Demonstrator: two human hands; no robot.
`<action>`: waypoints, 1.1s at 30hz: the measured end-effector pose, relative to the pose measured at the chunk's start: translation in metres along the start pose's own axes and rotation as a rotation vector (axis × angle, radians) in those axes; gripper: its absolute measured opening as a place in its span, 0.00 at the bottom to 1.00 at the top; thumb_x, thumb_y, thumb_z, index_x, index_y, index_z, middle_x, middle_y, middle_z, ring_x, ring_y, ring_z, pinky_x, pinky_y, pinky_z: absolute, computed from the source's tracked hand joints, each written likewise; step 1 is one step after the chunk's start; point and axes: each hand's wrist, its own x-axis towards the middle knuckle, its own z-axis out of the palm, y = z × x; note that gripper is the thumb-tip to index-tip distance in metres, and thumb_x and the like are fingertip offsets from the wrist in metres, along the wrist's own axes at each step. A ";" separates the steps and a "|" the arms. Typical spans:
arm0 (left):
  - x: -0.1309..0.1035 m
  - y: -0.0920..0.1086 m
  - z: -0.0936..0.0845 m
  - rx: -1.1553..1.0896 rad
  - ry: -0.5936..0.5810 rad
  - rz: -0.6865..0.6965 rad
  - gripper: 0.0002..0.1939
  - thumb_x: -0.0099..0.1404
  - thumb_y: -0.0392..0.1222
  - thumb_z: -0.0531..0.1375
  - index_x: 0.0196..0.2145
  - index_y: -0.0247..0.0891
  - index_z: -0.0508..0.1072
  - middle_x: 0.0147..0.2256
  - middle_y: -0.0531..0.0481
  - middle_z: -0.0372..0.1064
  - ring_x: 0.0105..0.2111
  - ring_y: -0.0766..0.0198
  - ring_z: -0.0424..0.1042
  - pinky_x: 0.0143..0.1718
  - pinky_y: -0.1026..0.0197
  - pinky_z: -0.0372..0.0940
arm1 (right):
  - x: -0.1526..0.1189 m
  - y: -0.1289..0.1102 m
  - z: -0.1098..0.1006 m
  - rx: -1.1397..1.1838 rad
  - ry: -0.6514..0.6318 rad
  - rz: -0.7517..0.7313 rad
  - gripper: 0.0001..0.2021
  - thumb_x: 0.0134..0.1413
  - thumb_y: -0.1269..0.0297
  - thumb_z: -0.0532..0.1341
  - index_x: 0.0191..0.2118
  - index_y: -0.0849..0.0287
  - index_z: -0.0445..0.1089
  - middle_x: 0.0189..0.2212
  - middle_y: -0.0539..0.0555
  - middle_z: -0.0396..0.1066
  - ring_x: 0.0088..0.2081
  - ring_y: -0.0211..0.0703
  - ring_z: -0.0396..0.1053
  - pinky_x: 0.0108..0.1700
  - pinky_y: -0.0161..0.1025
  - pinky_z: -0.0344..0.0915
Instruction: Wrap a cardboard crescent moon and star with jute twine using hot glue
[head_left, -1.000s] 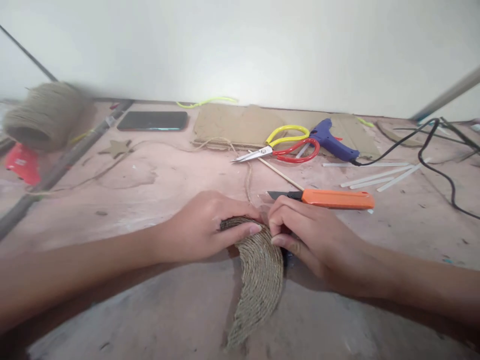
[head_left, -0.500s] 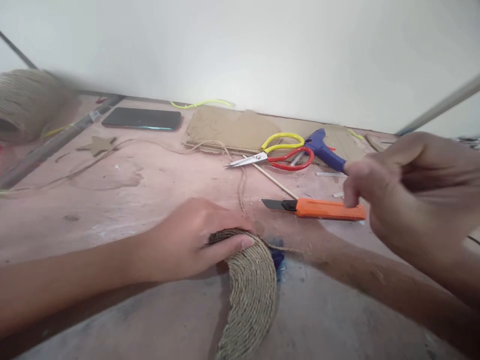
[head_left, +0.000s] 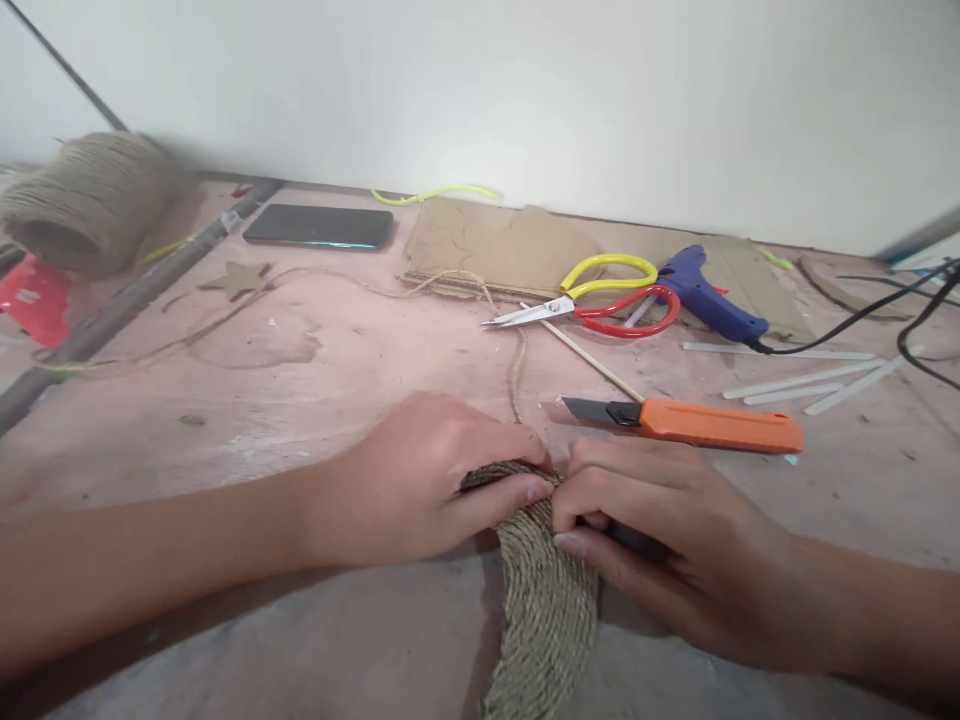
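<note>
Twisted brown stripes curve down the crescent (head_left: 551, 610)! Pink fades to grey across the counter (head_left: 397, 360), orange blazes on the cutter (head_left: 716, 424), the scissors (head_left: 555, 308) go yellow, red and silver; toward the far edge, deep-blue glue gun (head_left: 709, 298)!

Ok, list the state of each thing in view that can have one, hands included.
Left hand: closed on the twine crescent
Right hand: bent at its edge, grip hidden
Twine crescent: covered in rows, lower end out of frame
Utility knife: blade out
Scissors: lying flat, blades closed or nearly
Phone: lying flat, upper face dark
Glue gun: lying down, on or off unclear
Twine spool: on its side
Glue sticks: loose
</note>
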 end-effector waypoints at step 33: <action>0.001 0.000 -0.002 -0.080 0.012 -0.017 0.10 0.81 0.38 0.61 0.39 0.40 0.80 0.32 0.56 0.79 0.29 0.68 0.74 0.33 0.66 0.63 | 0.006 -0.014 0.000 -0.255 0.040 -0.073 0.08 0.76 0.72 0.58 0.43 0.57 0.72 0.36 0.52 0.80 0.40 0.45 0.79 0.45 0.46 0.78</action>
